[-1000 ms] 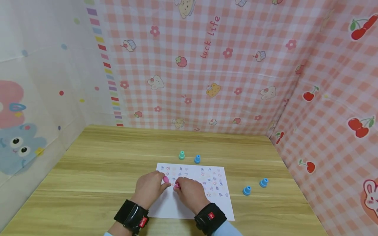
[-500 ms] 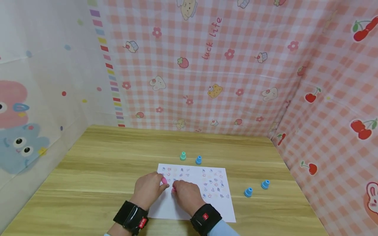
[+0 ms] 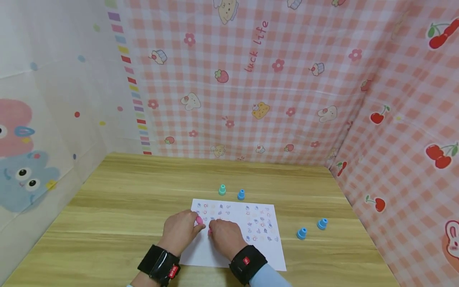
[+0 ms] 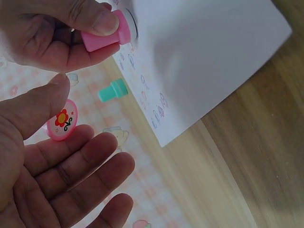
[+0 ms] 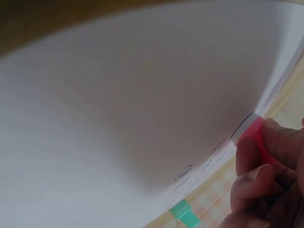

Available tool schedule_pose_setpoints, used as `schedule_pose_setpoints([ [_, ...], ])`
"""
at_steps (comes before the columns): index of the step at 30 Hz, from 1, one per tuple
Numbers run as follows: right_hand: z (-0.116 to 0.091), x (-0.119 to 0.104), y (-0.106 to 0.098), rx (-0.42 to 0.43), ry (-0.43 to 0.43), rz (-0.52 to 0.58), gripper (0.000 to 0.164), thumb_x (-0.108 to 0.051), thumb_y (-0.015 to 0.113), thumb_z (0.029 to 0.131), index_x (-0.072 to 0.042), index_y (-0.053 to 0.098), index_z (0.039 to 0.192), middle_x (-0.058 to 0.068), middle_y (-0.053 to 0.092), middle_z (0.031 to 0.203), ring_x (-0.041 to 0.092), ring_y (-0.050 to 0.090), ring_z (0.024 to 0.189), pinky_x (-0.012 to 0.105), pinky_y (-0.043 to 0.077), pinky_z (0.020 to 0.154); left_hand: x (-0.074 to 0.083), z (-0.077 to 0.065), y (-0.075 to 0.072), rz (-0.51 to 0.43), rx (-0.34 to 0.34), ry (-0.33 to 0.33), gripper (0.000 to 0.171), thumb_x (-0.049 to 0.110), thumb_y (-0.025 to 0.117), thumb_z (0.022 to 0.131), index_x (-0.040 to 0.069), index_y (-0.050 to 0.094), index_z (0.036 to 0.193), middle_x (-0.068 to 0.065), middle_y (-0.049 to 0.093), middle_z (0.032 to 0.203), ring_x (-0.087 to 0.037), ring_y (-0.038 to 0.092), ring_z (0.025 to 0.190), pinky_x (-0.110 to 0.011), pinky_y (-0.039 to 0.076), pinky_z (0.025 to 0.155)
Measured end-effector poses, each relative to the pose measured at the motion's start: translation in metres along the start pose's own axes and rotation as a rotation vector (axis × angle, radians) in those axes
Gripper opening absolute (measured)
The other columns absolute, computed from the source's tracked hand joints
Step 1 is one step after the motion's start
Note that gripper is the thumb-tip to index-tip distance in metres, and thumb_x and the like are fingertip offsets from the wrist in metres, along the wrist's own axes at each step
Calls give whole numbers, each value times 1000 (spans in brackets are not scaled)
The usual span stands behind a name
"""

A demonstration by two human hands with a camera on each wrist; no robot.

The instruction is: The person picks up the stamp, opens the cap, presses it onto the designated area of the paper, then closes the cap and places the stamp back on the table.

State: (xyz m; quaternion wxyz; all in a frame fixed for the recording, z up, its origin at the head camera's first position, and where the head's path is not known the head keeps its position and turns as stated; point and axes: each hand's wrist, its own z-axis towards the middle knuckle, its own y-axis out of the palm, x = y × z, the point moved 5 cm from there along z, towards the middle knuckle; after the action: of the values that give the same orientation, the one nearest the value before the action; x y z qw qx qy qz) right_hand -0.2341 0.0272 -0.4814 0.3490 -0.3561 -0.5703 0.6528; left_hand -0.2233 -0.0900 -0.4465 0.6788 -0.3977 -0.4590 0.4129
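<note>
My right hand (image 3: 226, 235) pinches a pink toy stamp (image 4: 107, 39) by its handle, its white-rimmed face turned down onto a white sheet of paper (image 3: 204, 253). In the right wrist view this stamp (image 5: 256, 137) meets the paper at its rim. Just left of it, my left hand (image 3: 180, 230) holds a small pink cap (image 4: 62, 119) between thumb and forefinger, the other fingers spread out. A red flower is pictured on the cap's round end. Rows of small printed figures (image 3: 256, 230) cover the upper left and right side of the sheet.
A green stamp (image 3: 222, 190) and a blue stamp (image 3: 241, 195) stand beyond the sheet's far edge. To its right are two more blue stamps, one nearer (image 3: 301, 233) and one farther (image 3: 322, 224). Patterned cloth (image 3: 229, 99) walls off the wooden table (image 3: 107, 223).
My right hand has shifted slightly left and toward me with the pink stamp, then has barely moved. My left hand keeps the pink cap in about the same place.
</note>
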Motion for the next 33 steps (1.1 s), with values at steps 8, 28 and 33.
schedule_pose_setpoints([
  [8,3,0,-2,-38,-29,-4,7,-20,70,87,-14,71,84,-2,66,66,11,51,55,27,51,57,-1,1,-1,10,14,-4,21,32,82,70,14,69,68,2,64,62,-9,51,52,-27,39,44],
  [28,2,1,-3,-45,-70,-26,10,-23,68,88,-14,71,86,-2,67,66,11,52,55,25,49,55,2,3,-4,-2,-13,-21,23,31,82,71,13,68,68,3,61,61,-9,46,51,-26,36,44],
  [33,2,1,-1,-46,-72,-23,10,-24,69,87,-14,72,88,-1,69,68,11,55,57,25,51,57,2,3,-4,0,-14,-24,22,32,82,71,14,69,69,2,61,61,-9,47,51,-26,36,44],
])
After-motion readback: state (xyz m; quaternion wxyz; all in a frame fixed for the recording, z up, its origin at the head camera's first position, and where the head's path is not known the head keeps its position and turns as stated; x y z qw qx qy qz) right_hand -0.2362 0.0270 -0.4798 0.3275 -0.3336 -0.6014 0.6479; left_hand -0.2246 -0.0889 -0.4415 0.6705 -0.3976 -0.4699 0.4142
